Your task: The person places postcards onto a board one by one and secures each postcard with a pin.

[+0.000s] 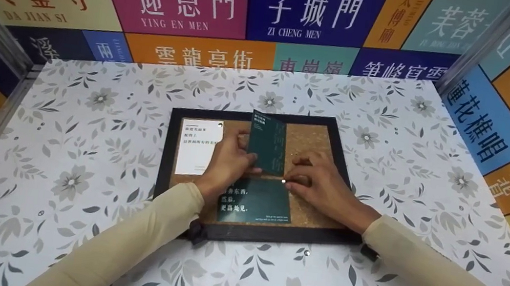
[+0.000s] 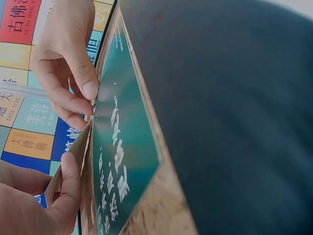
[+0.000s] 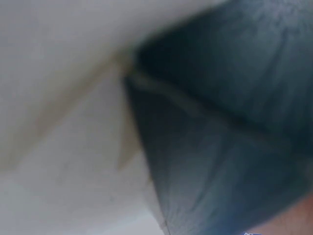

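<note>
My left hand (image 1: 232, 157) pinches a dark green card (image 1: 264, 144) between thumb and fingers, tilted up off the corkboard (image 1: 316, 143). In the left wrist view its pale back faces the camera. A second green card (image 1: 259, 202) with white writing lies on the cork just below. At that card's upper right corner, my right hand (image 1: 323, 184) pinches a small white pin (image 1: 283, 181) between thumb and forefinger; the left wrist view shows these fingertips right at the card's edge. The right wrist view is blurred, mostly dark frame, with skin at the lower right corner.
A white card (image 1: 192, 154) with a dark dot at its top right corner lies on the board's left side. The black frame (image 1: 243, 235) surrounds the cork, on a flower-patterned table (image 1: 87, 140). A small shiny piece (image 1: 307, 253) lies before it. Colourful panels (image 1: 185, 1) stand behind.
</note>
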Available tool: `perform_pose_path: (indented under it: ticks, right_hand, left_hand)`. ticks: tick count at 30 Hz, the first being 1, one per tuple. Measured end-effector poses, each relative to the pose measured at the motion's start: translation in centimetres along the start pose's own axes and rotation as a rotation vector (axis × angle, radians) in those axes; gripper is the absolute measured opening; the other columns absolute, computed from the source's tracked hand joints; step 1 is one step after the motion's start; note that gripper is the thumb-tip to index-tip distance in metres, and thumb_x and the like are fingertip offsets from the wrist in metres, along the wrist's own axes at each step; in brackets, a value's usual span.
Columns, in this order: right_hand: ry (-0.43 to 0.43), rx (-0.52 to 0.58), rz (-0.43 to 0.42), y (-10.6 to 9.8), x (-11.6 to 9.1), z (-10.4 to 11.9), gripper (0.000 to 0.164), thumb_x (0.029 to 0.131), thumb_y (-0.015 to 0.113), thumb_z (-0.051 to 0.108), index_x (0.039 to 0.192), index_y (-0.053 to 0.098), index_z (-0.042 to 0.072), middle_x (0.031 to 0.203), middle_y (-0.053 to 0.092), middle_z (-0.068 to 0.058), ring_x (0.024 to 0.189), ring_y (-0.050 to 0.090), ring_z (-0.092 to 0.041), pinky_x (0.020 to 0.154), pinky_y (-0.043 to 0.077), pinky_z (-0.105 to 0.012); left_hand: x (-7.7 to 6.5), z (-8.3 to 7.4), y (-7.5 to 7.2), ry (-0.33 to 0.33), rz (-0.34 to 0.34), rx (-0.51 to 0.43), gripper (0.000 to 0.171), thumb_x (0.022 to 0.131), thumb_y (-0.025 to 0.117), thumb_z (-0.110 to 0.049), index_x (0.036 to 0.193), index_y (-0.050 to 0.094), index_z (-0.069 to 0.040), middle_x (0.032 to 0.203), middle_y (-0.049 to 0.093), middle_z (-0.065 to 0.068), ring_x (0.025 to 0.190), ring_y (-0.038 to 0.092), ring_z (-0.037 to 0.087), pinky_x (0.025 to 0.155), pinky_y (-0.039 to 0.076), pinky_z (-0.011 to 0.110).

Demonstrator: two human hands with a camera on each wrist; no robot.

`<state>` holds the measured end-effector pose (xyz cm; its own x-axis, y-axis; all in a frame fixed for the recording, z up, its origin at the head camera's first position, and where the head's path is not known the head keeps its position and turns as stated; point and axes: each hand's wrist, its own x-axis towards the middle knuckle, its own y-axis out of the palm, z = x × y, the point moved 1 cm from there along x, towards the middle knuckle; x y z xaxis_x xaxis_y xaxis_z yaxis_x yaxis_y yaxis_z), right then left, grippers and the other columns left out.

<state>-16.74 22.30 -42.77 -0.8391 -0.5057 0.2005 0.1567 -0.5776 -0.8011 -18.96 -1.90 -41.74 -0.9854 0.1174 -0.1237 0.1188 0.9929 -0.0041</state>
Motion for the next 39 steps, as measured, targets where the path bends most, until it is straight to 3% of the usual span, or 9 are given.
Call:
perform_pose_path:
  ticks: [9, 11, 16, 18, 22, 27, 31, 35, 39]
  right_hand:
    - [0.002, 0.016, 0.000, 0.0, 0.0, -0.1, 0.011, 0.097, 0.088, 0.018, 0.107, 0.088, 0.015, 0.140, 0.066, -0.013, 0.134, 0.051, -0.033, 0.116, 0.039, -0.053]
    - [0.001, 0.016, 0.004, 0.0, 0.0, -0.1, 0.011, 0.097, 0.088, 0.019, 0.107, 0.088, 0.015, 0.140, 0.066, -0.013, 0.134, 0.051, -0.033, 0.116, 0.040, -0.053]
    - [0.000, 0.013, 0.002, 0.0, 0.1, -0.1, 0.011, 0.097, 0.088, 0.019, 0.108, 0.088, 0.016, 0.139, 0.066, -0.013, 0.134, 0.051, -0.033, 0.115, 0.040, -0.053]
    - [0.002, 0.011, 0.003, 0.0, 0.0, -0.1, 0.011, 0.097, 0.088, 0.019, 0.108, 0.088, 0.016, 0.140, 0.066, -0.013, 0.134, 0.051, -0.033, 0.115, 0.040, -0.054]
    - [0.002, 0.009, 0.008, 0.0, 0.0, -0.2, 0.011, 0.097, 0.087, 0.019, 0.108, 0.088, 0.016, 0.140, 0.066, -0.013, 0.134, 0.051, -0.034, 0.115, 0.040, -0.053]
    - [-0.001, 0.013, 0.007, 0.0, 0.0, -0.2, 0.011, 0.097, 0.087, 0.018, 0.107, 0.088, 0.015, 0.139, 0.066, -0.013, 0.135, 0.050, -0.034, 0.115, 0.040, -0.053]
    - [-0.005, 0.011, 0.004, 0.1, 0.0, -0.2, 0.011, 0.097, 0.087, 0.018, 0.108, 0.088, 0.014, 0.140, 0.065, -0.014, 0.134, 0.051, -0.034, 0.114, 0.040, -0.054]
    - [-0.004, 0.017, 0.007, 0.0, -0.1, -0.1, 0.011, 0.098, 0.087, 0.018, 0.108, 0.088, 0.014, 0.140, 0.065, -0.015, 0.133, 0.052, -0.035, 0.114, 0.041, -0.055]
    - [-0.006, 0.018, 0.006, 0.0, 0.0, -0.1, 0.011, 0.098, 0.087, 0.018, 0.108, 0.088, 0.014, 0.140, 0.065, -0.015, 0.133, 0.052, -0.035, 0.113, 0.041, -0.055]
  left_hand:
    - [0.3, 0.0, 0.5, 0.037, 0.023, 0.087, 0.065, 0.096, 0.058, 0.021, 0.157, 0.041, 0.007, 0.128, 0.071, 0.027, 0.099, 0.079, 0.035, 0.074, 0.068, 0.036]
    - [0.2, -0.1, 0.3, 0.083, 0.031, 0.185, 0.067, 0.095, 0.060, 0.021, 0.158, 0.042, 0.007, 0.131, 0.071, 0.027, 0.105, 0.078, 0.034, 0.082, 0.067, 0.041]
    - [-0.2, -0.8, -0.2, 0.145, 0.051, 0.602, 0.065, 0.100, 0.070, 0.004, 0.160, 0.046, 0.006, 0.153, 0.060, 0.026, 0.139, 0.063, 0.035, 0.114, 0.052, 0.049]
    - [-0.4, -1.0, -0.3, 0.126, 0.067, 0.741, 0.062, 0.102, 0.073, -0.005, 0.159, 0.050, 0.005, 0.156, 0.056, 0.026, 0.141, 0.061, 0.036, 0.115, 0.051, 0.051]
    - [-0.6, -1.0, -0.5, 0.122, 0.100, 0.908, 0.056, 0.104, 0.076, -0.012, 0.153, 0.058, 0.006, 0.154, 0.057, 0.028, 0.131, 0.066, 0.036, 0.106, 0.057, 0.051]
    - [-0.9, -0.9, -0.8, 0.167, 0.125, 0.996, 0.051, 0.102, 0.079, -0.013, 0.147, 0.064, 0.007, 0.145, 0.057, 0.027, 0.122, 0.064, 0.033, 0.099, 0.059, 0.051]
    - [-1.1, -0.9, -1.0, 0.248, 0.137, 1.078, 0.050, 0.102, 0.079, -0.013, 0.145, 0.066, 0.006, 0.137, 0.058, 0.026, 0.119, 0.059, 0.035, 0.096, 0.058, 0.051]
    - [-1.1, -1.0, -1.2, 0.323, 0.139, 1.163, 0.052, 0.104, 0.078, -0.017, 0.150, 0.064, 0.003, 0.148, 0.059, 0.026, 0.123, 0.055, 0.039, 0.095, 0.057, 0.057]
    - [-1.0, -1.2, -1.5, 0.353, 0.113, 1.160, 0.050, 0.106, 0.076, -0.020, 0.151, 0.065, -0.001, 0.159, 0.057, 0.022, 0.133, 0.053, 0.041, 0.104, 0.050, 0.065]
